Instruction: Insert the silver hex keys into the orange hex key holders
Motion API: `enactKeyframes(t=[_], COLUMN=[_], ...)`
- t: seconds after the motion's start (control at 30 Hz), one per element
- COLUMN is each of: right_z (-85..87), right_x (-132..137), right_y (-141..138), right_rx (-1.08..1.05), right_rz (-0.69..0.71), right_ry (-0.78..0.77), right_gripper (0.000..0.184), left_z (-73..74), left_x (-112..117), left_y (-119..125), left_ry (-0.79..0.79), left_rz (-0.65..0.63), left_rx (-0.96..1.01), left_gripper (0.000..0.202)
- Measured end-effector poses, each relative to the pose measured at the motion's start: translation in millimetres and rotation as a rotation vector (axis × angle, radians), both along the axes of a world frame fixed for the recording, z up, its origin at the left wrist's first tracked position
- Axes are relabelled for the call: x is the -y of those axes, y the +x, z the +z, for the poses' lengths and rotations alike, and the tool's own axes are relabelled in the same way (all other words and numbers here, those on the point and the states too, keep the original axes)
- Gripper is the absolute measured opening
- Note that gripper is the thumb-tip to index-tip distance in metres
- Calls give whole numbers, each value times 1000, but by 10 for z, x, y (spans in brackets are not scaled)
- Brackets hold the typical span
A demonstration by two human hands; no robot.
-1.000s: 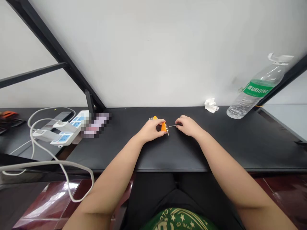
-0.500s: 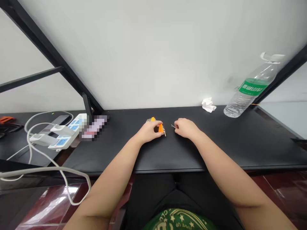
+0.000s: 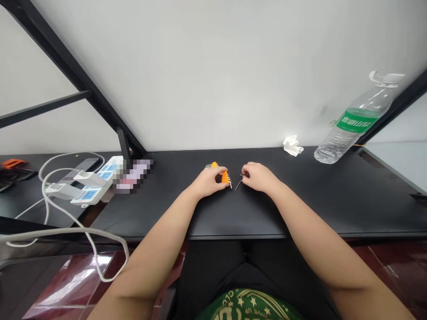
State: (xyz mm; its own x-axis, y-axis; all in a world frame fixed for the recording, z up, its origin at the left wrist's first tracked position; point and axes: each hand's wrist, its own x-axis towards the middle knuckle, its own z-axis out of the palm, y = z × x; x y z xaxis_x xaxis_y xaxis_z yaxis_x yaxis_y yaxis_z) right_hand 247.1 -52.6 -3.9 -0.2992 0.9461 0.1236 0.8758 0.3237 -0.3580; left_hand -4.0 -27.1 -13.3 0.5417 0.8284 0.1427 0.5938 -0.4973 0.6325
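Centrally in the head view, the left hand [image 3: 211, 183] curves partway closed around an orange holder [image 3: 225, 178], gripping it just above or on the black tabletop [image 3: 233, 218]. The right hand [image 3: 259, 177], fingertips pinched, holds a thin bent rod [image 3: 238, 185] in the gap between them, its visible leg slanting toward the holder's near side. The holder looks like smooth plastic, bristling with slim metallic rods; the tabletop is matte.

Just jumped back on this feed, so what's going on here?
The left hand grips an orange holder with metal rods sticking out. The right hand pinches a thin metal rod, apart from the holder. Behind, to the right, are a crumpled tissue and a bottle.
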Motion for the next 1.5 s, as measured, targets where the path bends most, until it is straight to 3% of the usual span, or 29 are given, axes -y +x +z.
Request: enactKeyframes(t=[0.23, 0.63, 0.83, 1.03, 1.2, 1.5], right_z=[25, 12, 83, 122, 96, 70], right_x=[58, 103, 206, 177, 103, 100], right_y=[27, -56, -193, -150, -87, -104], right_rx=[57, 187, 268, 43, -185, -193], right_rz=[249, 277, 203, 123, 195, 196], right_ry=[-38, 52, -68, -50, 49, 101], right_gripper=[18, 15, 15, 12, 14, 13], left_z=[-22, -2, -58, -21, 18, 34], left_x=[-14, -1, -30, -11, 22, 29], left_y=[3, 5, -5, -5, 22, 37], left_ry=[-2, 0, -10, -16, -22, -9], left_rz=[-2, -8, -14, -10, -15, -36], left_rx=[4, -1, 3, 37, 61, 52], left_gripper=[50, 50, 53, 51, 52, 50])
